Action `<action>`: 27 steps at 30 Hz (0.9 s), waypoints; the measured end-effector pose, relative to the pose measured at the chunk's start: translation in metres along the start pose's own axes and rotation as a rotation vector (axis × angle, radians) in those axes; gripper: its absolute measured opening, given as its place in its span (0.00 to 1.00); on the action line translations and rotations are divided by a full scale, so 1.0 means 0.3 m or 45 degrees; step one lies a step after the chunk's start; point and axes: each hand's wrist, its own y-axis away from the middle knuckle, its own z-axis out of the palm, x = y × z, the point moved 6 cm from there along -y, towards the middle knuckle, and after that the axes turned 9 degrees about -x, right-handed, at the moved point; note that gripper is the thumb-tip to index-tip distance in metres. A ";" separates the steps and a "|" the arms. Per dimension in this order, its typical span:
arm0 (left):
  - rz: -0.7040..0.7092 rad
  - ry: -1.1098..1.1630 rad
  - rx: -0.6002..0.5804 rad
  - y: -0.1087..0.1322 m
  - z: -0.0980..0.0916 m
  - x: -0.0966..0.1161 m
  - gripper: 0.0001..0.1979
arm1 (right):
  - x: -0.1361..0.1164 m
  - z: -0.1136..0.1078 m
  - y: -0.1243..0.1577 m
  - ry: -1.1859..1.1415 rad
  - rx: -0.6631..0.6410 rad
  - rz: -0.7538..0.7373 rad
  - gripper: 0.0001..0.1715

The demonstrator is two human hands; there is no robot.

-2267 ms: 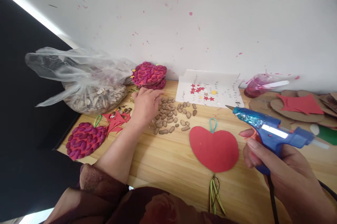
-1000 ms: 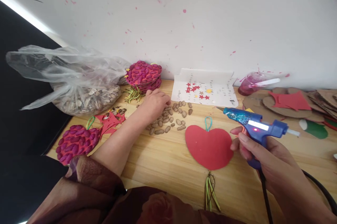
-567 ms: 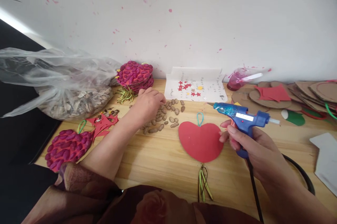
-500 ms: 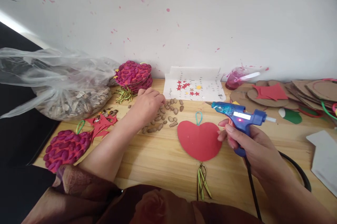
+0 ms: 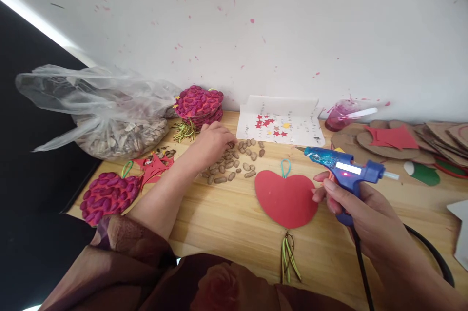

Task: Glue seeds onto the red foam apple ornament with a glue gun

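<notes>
My right hand (image 5: 360,213) grips a blue hot glue gun (image 5: 332,167). Its nozzle points left and a red light shows on its side. Below the nozzle a red heart-shaped paper piece (image 5: 287,199) lies flat, with a blue loop (image 5: 285,168) on top and a green and dark string tassel (image 5: 290,260) at its lower tip. My left hand (image 5: 215,143) is over a scatter of peanut shells (image 5: 228,162), fingers curled down and closed together. The fingertips are partly hidden, so what they hold cannot be made out.
Left are a plastic bag of shells (image 5: 124,138), a purple-studded ornament (image 5: 109,198) and red paper scraps (image 5: 155,167). Behind stand stacked ornaments (image 5: 199,101), a white paper (image 5: 305,130) with stars, and a paint cup (image 5: 340,118). Cardboard pieces (image 5: 380,143) lie right; a black cord (image 5: 435,250) trails.
The whole view has shifted, so things sit farther right in the picture. My left hand stays at the peanut shells with its fingers lower and more curled. The glue gun remains in my right hand.
</notes>
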 end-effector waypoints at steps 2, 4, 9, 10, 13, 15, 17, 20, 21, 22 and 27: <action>0.051 0.007 -0.001 -0.010 0.023 0.006 0.15 | 0.003 -0.003 0.001 -0.004 0.007 0.000 0.21; 0.048 0.020 0.000 -0.019 0.034 0.007 0.14 | 0.005 -0.006 0.004 -0.011 0.016 0.007 0.21; -0.069 0.115 0.013 -0.025 0.022 0.000 0.10 | 0.001 -0.002 0.012 -0.011 -0.001 0.014 0.20; -0.092 0.176 0.016 -0.023 0.020 -0.003 0.09 | -0.001 -0.001 0.011 -0.016 0.001 0.008 0.20; -0.193 0.433 0.007 -0.016 0.020 -0.018 0.10 | -0.003 0.004 0.008 -0.042 0.000 -0.002 0.19; -0.267 0.529 -0.020 -0.014 0.026 -0.025 0.10 | -0.004 0.006 0.005 -0.038 -0.003 -0.003 0.19; -0.303 0.527 -0.043 -0.016 0.030 -0.025 0.06 | -0.006 0.007 0.005 -0.024 -0.008 -0.014 0.19; -0.278 0.493 -0.031 -0.023 0.032 -0.016 0.05 | -0.007 0.006 0.006 -0.019 -0.013 -0.028 0.19; -0.267 0.479 -0.013 -0.024 0.032 -0.015 0.05 | -0.006 0.004 0.007 -0.021 -0.011 -0.025 0.19; -0.264 0.457 0.016 -0.023 0.029 -0.015 0.06 | -0.004 0.003 0.006 -0.021 -0.007 -0.018 0.19; -0.294 0.306 0.223 -0.001 -0.027 -0.031 0.09 | 0.010 -0.004 0.003 -0.027 0.014 0.028 0.20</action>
